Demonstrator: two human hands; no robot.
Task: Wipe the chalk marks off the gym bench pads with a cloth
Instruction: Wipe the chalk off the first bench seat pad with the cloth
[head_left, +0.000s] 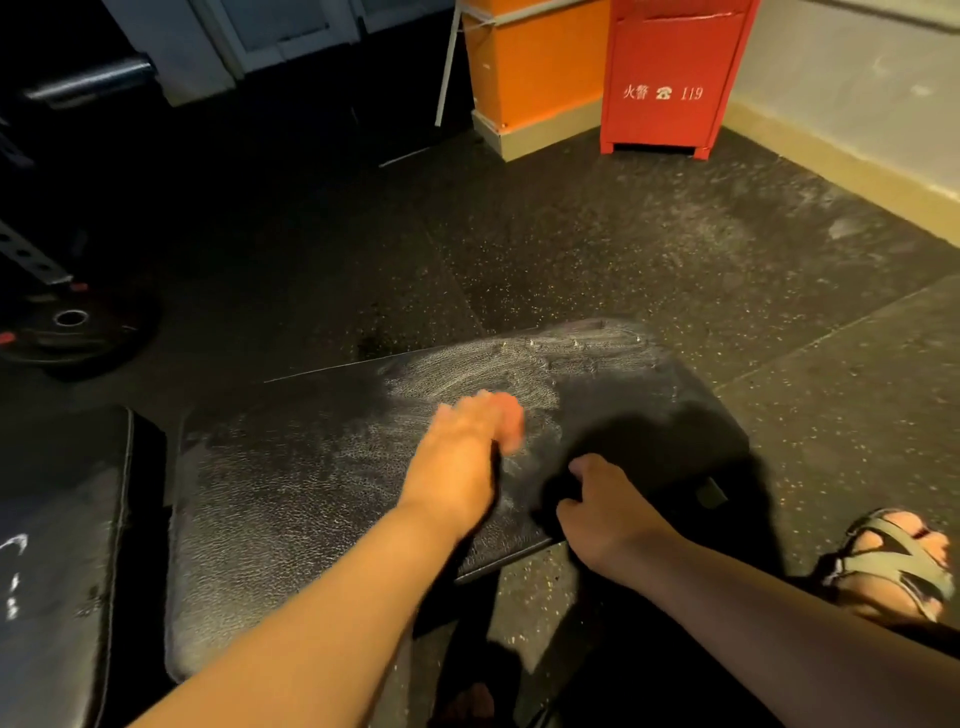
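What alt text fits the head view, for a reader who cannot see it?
A person's left hand, blurred, is over a black bench pad smeared with white chalk; the right hand curls at the pad's right edge. A red fire cabinet stands behind.

light: dim, brighter at right | shadow: hard, on bench pad (311, 493) | blur: left hand (467, 447) (fingertips smeared) | edges: bowed

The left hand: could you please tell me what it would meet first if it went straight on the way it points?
Most likely the chalk smear on the bench pad: the left hand points at it, away from the person. The hand is blurred, so its height above the pad is unclear.
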